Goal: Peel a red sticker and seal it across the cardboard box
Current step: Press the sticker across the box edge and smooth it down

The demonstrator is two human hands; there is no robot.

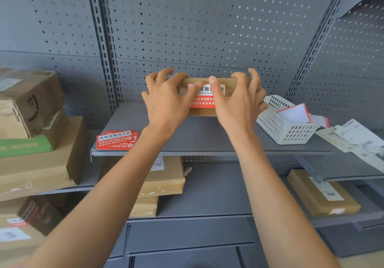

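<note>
- A grey metal shelf (207,141) juts from a grey perforated metal back panel (197,29), with a slotted grey upright (99,39) to its left.
- A white plastic lattice basket (288,130) sits at the shelf's right end and holds white backing sheets with red edges (295,113).
- Crumpled white shipping papers with barcodes (357,141) lie just beside the basket on its right.
- A stack of brown cardboard parcels (35,126) fills the left shelf, with a flat green packet (22,145) wedged among them.
- Two flat brown cardboard parcels (164,178) are stacked on the shelf below.
- A flat brown parcel with a white label (324,193) lies on the lower right shelf.
</note>
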